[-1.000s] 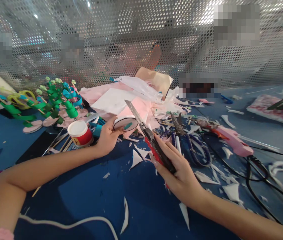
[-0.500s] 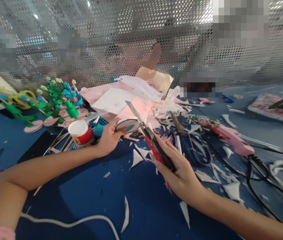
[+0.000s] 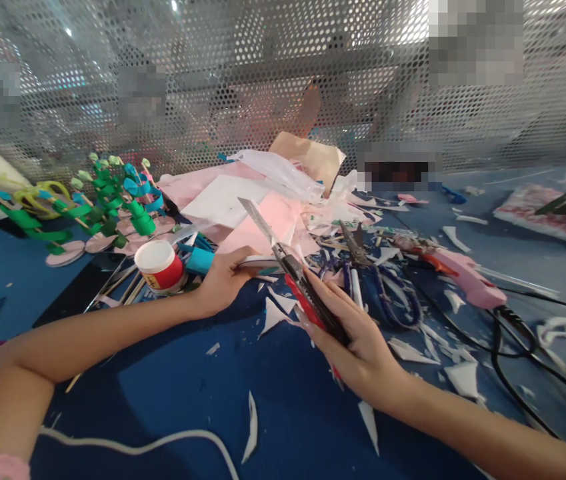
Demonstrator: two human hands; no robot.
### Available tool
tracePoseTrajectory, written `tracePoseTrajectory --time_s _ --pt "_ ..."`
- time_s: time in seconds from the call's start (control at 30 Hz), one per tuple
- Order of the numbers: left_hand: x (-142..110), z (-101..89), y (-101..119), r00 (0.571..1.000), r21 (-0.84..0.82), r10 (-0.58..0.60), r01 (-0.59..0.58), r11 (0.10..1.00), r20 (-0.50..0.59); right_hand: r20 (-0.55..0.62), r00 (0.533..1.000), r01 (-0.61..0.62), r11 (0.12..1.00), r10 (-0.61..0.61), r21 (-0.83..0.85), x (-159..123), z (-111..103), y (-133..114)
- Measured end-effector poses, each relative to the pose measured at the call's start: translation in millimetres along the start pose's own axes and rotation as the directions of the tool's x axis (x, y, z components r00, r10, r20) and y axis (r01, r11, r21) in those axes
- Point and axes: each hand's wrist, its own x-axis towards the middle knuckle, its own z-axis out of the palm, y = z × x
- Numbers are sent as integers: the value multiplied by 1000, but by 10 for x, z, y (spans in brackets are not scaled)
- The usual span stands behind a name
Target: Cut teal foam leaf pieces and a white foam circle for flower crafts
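Note:
My left hand (image 3: 223, 279) is closed on the edge of a small white disc (image 3: 261, 263), which is tilted so that mostly its rim shows. In my right hand (image 3: 360, 337) is a red and black utility knife (image 3: 313, 298), its long blade extended and pointing up and to the left. The blade crosses the view just by the disc's right end; whether they touch I cannot tell. A red and white paper cup (image 3: 161, 269) stands left of my left hand. Pointed white offcuts (image 3: 273, 317) lie below the disc.
Green and blue paper spirals on sticks (image 3: 137, 217) stand on pink discs at the left. Sheets of paper and plastic (image 3: 227, 200) are piled behind my hands. To the right lie scissors (image 3: 397, 300) and a pink glue gun (image 3: 467, 280) with a black cord. A white cable (image 3: 137, 448) crosses the front.
The disc has turned from showing its flat, dark-outlined face to nearly edge-on. The knife tip has shifted slightly to the left. Both hands keep their hold.

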Motion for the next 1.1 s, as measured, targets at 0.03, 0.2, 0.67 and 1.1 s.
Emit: tracePoseTrajectory --time_s 0.03,0.2,0.67,1.1 --pt "-2 -3 13 1000 39 -1 1 999 4 -2 1000 3 1000 -3 -12 2 3 -4" --pt "29 28 -52 985 -154 -133 115 981 -108 -97 993 -73 997 70 -27 1 21 9" --pt "66 15 -76 970 -186 -56 12 983 -234 -42 998 -55 994 51 -92 -8 4 -9" --pt "16 17 -22 993 -104 -30 18 994 -117 -25 999 42 987 -47 -153 13 -6 -54"
